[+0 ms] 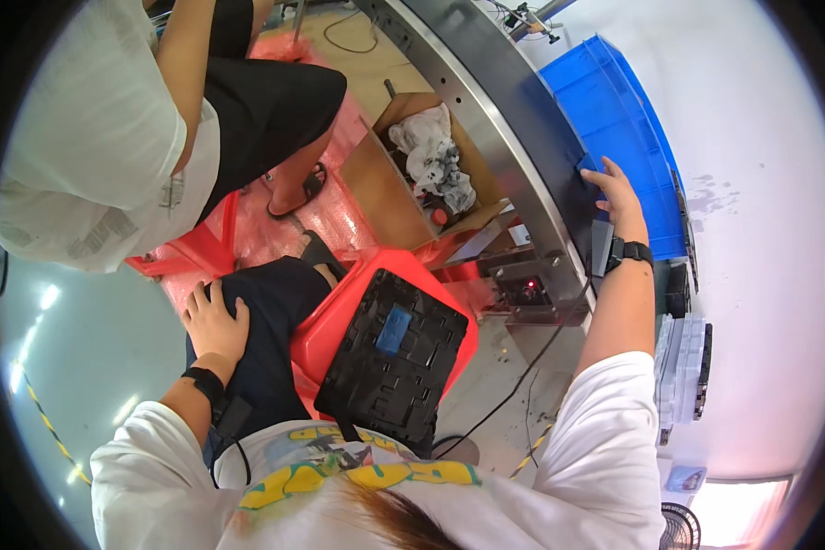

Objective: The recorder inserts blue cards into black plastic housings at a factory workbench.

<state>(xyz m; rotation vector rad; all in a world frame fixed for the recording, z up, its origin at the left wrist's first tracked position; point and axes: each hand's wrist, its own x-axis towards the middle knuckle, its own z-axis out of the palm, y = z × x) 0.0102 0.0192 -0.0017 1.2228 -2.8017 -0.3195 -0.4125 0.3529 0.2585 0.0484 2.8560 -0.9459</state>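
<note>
A small, thin blue piece (584, 164) shows at the right hand's (618, 192) fingertips, upper right; whether they grip it, I cannot tell. It looks light and stiff, best pinched by its edges. Just beside is a rectangular blue plastic bin (619, 105). Left of centre, the left hand (215, 323) lies spread, holding nothing, on a dark-trousered thigh (270, 312).

co-worker (92, 137): cut off, top | fan (680, 529): cut off, bottom | blue piece (585, 164), right fingers (599, 178): too small to tell

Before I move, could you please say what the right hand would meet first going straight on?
The right hand would probably meet the small blue piece first, then the blue plastic bin; depth is unclear.
</note>
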